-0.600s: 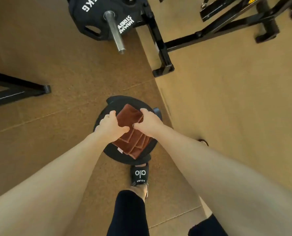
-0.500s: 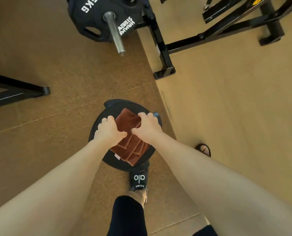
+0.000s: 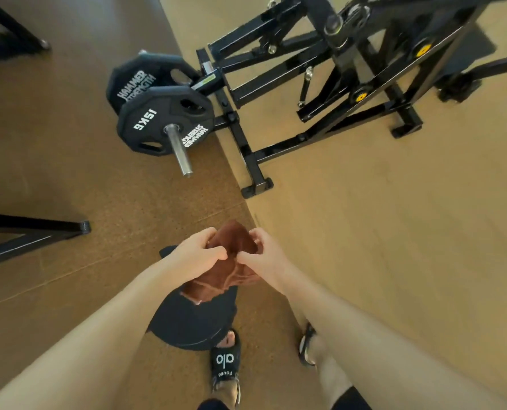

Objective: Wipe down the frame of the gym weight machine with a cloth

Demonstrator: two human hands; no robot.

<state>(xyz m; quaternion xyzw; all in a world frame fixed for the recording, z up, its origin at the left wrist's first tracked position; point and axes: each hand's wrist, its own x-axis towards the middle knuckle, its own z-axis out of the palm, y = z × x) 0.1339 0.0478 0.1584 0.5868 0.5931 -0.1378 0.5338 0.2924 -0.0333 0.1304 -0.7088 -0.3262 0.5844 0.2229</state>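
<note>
Since the earlier frames the brown cloth (image 3: 231, 258) had come up off the round black stool (image 3: 187, 327) where it had lain folded, and the view had swung upward to take in more of the weight machine frame (image 3: 314, 93). The left hand (image 3: 196, 258) and right hand (image 3: 264, 257) each pinched a bunched edge of the cloth, thumbs nearly meeting at its middle, so that it hung between them above the stool's far edge, its lower folds trailing loose. That suggested the cloth was being readied for wiping, while the frame itself was well apart from it and not yet touched. There were no containers in view, so nothing could be said of contents; the stool top now showed bare where the cloth had rested. A 15 kg plate (image 3: 163, 122) sat on a steel peg (image 3: 179, 150) at the machine's near side, with a second plate (image 3: 145, 81) behind it.
</note>
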